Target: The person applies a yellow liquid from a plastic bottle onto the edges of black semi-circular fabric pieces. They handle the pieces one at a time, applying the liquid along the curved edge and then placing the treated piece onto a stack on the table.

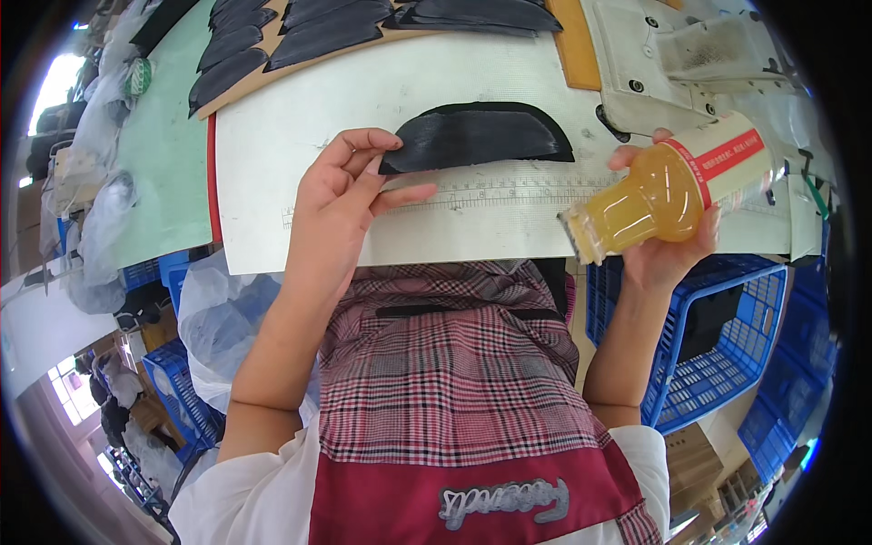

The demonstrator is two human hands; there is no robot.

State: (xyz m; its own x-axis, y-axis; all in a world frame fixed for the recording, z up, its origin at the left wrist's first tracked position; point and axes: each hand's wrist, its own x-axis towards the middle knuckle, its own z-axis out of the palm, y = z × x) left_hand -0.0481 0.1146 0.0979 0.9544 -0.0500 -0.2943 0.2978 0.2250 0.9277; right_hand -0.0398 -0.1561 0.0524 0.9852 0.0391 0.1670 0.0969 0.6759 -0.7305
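Note:
My left hand (334, 195) pinches the left corner of a black half-moon piece of material (481, 136) between thumb and fingers. The piece has a greyish, streaked face and lies over the white tabletop (263, 209), its curved edge facing away from me. In my right hand (668, 259) is a bottle (668, 186) of yellow liquid with a cream and red label. It is tilted, its neck pointing down and left over the table's front edge, apart from the black piece. Most of my right fingers are hidden behind it.
A ruler scale (500, 193) runs along the table below the piece. Several similar black pieces (327, 41) lie in overlapping rows on a tan board at the back. A pale machine (636, 73) stands at the back right. A blue crate (666, 381) sits below, at right.

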